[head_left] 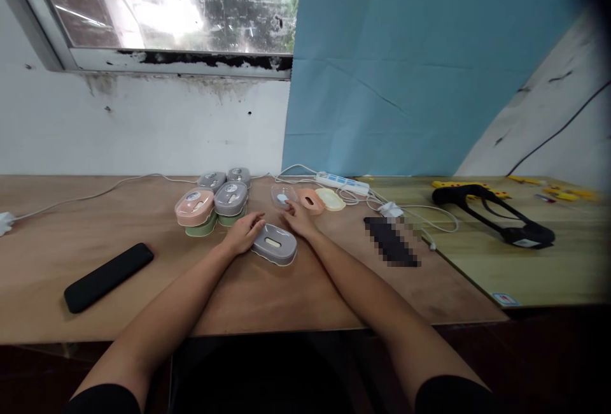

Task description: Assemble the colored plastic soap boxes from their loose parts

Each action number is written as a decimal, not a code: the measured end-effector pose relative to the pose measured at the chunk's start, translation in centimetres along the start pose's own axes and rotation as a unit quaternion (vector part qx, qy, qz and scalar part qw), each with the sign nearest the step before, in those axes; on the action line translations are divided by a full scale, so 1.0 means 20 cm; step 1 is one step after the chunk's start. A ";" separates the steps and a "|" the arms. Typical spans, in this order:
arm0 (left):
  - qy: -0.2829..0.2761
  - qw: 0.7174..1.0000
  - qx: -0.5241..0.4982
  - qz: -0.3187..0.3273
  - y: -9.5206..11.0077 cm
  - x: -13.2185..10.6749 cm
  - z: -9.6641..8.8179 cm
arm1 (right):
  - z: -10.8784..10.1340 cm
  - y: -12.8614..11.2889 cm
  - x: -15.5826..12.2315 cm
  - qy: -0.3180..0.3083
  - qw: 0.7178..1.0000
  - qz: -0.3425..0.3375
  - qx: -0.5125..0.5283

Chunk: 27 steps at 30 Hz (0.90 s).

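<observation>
A grey oval box (pixel 274 243) with a slot in its top and a thin pale rim lies near the middle of the table. My left hand (pixel 243 234) grips its left end, thumb and fingers against the side. Farther back, my right hand (pixel 298 218) has its fingertips together at the near edge of a clear lid (pixel 277 191) bearing a round white-and-blue spot. Exactly what they pinch is partly hidden. Beside that hand lie an orange slotted lid (pixel 310 200) and a cream lid (pixel 330 199).
Stacked boxes, a pink one (pixel 195 207) and several grey ones (pixel 231 197), stand at back left. A black phone (pixel 109 277) lies left. White cables and a power strip (pixel 342 183) run along the back. A blurred dark item (pixel 391 242) and black strap (pixel 496 216) are right.
</observation>
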<state>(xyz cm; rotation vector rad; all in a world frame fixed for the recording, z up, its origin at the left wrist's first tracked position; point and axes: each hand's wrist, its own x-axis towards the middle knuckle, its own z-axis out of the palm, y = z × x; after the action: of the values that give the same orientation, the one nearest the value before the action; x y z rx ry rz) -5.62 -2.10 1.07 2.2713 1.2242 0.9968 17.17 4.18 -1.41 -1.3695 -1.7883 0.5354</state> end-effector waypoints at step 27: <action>-0.001 1.000 0.003 0.005 0.00 0.00 0.00 | 0.00 -0.03 0.01 0.024 0.999 0.000 -0.028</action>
<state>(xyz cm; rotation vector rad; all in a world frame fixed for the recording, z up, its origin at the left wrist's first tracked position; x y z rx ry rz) -5.64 -2.17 1.19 2.2844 1.2186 0.9956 16.80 4.11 -1.01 -1.4086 -1.7758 0.4515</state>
